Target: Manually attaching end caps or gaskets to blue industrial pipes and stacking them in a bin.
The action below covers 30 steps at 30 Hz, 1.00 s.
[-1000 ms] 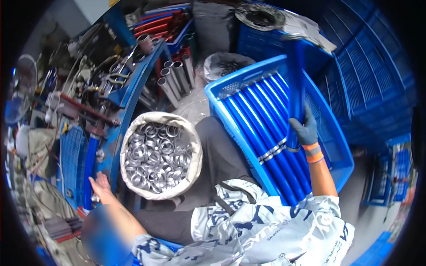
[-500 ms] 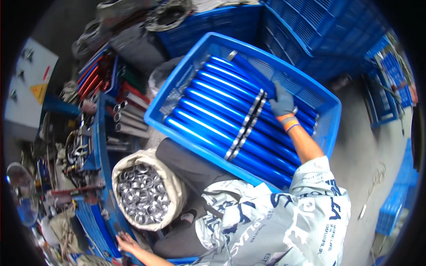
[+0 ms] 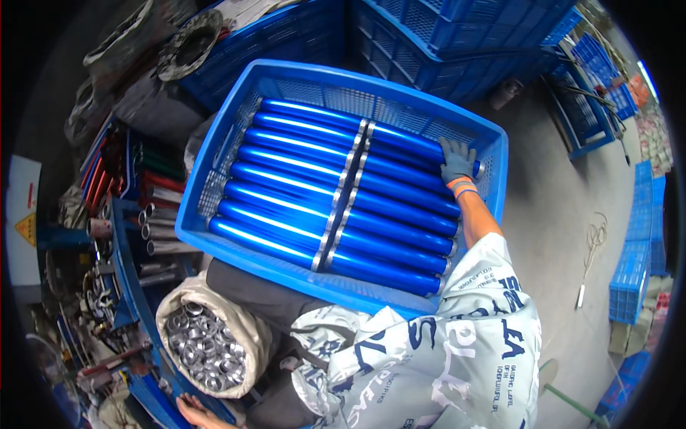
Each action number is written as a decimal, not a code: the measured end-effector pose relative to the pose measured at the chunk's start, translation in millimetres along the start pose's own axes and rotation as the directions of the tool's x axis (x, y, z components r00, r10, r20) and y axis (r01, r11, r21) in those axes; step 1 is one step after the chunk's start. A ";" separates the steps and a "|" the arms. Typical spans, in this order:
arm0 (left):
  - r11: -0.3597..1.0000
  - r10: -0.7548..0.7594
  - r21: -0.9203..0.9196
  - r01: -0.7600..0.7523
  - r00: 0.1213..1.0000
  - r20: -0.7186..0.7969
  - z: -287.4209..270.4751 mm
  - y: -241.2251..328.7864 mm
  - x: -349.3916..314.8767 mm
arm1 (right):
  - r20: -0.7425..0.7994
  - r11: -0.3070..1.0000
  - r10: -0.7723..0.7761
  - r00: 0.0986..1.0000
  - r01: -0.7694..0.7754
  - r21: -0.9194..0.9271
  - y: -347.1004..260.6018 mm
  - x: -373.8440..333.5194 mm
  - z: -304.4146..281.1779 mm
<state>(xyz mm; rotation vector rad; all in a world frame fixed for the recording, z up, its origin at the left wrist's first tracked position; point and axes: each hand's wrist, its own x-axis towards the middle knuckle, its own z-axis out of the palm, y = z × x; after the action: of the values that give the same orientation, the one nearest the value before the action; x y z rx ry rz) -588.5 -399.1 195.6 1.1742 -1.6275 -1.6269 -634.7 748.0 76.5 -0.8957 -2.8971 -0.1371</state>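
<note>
My right hand [image 3: 459, 163], in a grey glove with an orange cuff, lies with fingers spread on the end of a blue metal tube [image 3: 407, 140]. That tube rests flat at the far side of the right-hand row. Both rows of shiny blue tubes [image 3: 286, 170] lie side by side in a blue plastic crate [image 3: 191, 204], their silver ends meeting in the middle. Low at the left, my bare left hand [image 3: 200, 412] is open and holds nothing visible. It is just below a cloth sack [image 3: 261, 339] of silver metal rings [image 3: 204, 350].
Blue crates [image 3: 464, 36] are stacked beyond the tube crate. Bare metal tubes [image 3: 161, 232] and red tubes [image 3: 103, 171] lie on a blue rack to the left. A coiled cord [image 3: 594, 239] is on the floor at right.
The tube under my right hand was slanting across the others and now lies level in the row. My gloved fingers have spread. The view has shifted, so the crate appears further left.
</note>
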 end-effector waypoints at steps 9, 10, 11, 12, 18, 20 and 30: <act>0.977 0.128 0.162 -0.138 0.989 0.075 -9.6 -1.7 -15.2 | -0.532 0.367 -0.576 0.621 0.778 0.510 -380.9 -37.0 -101.2; 0.971 0.130 0.193 -0.142 0.989 0.075 -11.8 -0.2 -23.6 | -0.599 0.213 -0.601 0.530 0.828 0.519 -427.4 -48.9 -113.0; 0.965 0.147 0.209 -0.159 0.987 0.070 -15.7 3.0 -29.9 | -0.634 0.083 -0.621 0.461 0.843 0.532 -466.9 -53.4 -119.6; 0.958 0.165 0.225 -0.176 0.984 0.069 -19.7 6.4 -36.1 | -0.581 0.018 -0.678 0.450 0.801 0.599 -505.2 -56.6 -112.7; 0.970 0.138 0.193 -0.150 0.988 0.073 -11.0 -16.5 -66.5 | 0.021 0.254 -0.965 0.260 0.916 0.309 -601.5 -61.1 9.9; 0.977 0.138 0.162 -0.139 0.990 0.016 -38.1 -15.6 -78.3 | 0.058 0.186 -0.982 0.178 0.903 0.388 -626.6 -69.7 -25.7; 0.987 0.118 0.116 -0.115 0.993 -0.015 -64.4 -49.8 -79.3 | -0.283 0.512 -0.748 0.601 0.793 0.330 -527.2 -70.1 -16.0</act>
<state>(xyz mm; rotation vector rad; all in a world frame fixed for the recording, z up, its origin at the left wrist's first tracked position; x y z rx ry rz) -486.2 -356.7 169.9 1.1266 -1.7617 -1.4595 -874.5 273.6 54.6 0.5235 -2.7885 0.3712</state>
